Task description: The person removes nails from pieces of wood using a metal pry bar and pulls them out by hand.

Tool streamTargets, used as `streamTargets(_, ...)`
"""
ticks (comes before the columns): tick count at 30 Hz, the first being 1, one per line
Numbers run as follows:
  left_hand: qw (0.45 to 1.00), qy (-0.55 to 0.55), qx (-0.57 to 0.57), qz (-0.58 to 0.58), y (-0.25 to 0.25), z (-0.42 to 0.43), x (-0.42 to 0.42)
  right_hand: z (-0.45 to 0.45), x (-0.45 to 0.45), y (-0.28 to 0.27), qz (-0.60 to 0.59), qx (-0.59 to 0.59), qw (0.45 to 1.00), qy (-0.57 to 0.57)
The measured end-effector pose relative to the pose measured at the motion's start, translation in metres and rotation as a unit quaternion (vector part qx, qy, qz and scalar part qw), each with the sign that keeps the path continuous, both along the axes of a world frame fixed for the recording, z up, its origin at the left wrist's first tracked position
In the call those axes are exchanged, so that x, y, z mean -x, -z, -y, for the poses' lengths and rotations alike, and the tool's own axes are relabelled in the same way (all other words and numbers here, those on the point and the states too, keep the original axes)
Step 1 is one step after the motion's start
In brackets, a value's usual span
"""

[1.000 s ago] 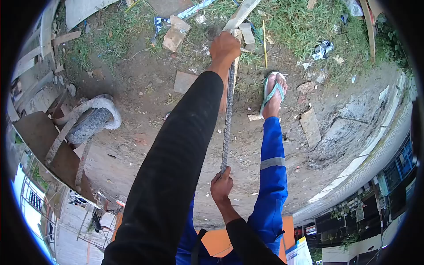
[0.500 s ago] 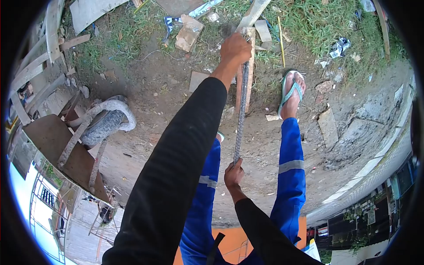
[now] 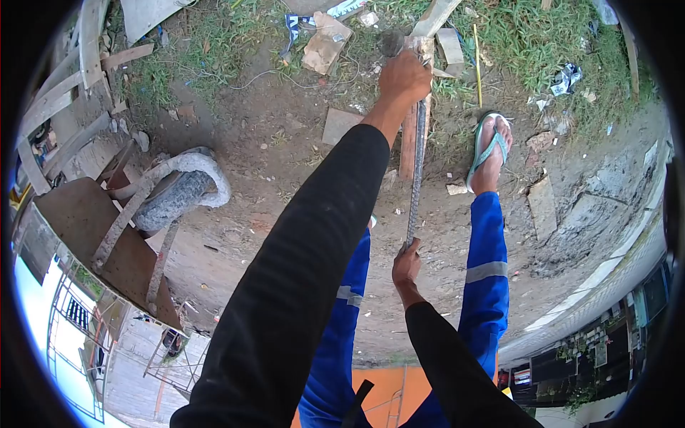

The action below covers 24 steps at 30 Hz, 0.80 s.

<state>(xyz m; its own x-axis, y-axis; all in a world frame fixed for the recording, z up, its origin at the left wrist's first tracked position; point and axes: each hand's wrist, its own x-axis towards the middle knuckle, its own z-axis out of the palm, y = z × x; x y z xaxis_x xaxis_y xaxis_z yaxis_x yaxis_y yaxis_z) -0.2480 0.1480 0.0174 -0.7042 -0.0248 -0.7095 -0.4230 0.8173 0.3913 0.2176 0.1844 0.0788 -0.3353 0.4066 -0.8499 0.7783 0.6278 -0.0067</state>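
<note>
My left hand [image 3: 405, 77] is closed around the far end of a grey ribbed metal bar [image 3: 416, 167], over a wooden plank [image 3: 409, 146] on the ground. The bar runs back toward me, and my right hand [image 3: 407, 264] grips its near end, fingers wrapped round it. Just beyond my left hand is a dark rounded thing [image 3: 390, 43], too unclear to name. Another pale board [image 3: 437, 16] meets the plank's far end. My sandalled foot [image 3: 489, 151] stands to the right of the plank.
A wheelbarrow lies at the left, its tray [image 3: 85, 235] tilted and its wheel [image 3: 175, 202] caked with cement. Broken tile pieces [image 3: 327, 44], a yellow stick [image 3: 477, 65] and litter [image 3: 566, 79] are scattered over dirt and grass. Scrap boards [image 3: 89, 46] are at the upper left.
The view has shifted, so the scene sits further right in the frame. Both hands keep their hold on the bar, which slants slightly more against the plank.
</note>
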Motion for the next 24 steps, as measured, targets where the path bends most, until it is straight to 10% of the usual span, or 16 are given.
streamTargets(13, 0.994, -0.077, -0.033, -0.071, -0.019, 0.023, -0.025, -0.054, 0.044, 0.077, 0.069, 0.056, 0.992, -0.085)
streamTargets(20, 0.946, -0.302, -0.099, -0.056, -0.019, 0.1, -0.092, -0.05, 0.079, -0.008, -0.229, 0.108, 0.961, 0.112)
streamTargets(24, 0.955, -0.292, -0.038, 0.016, 0.003, 0.093, -0.148, -0.05, 0.138, -0.106, -0.144, 0.144, 0.96, 0.19)
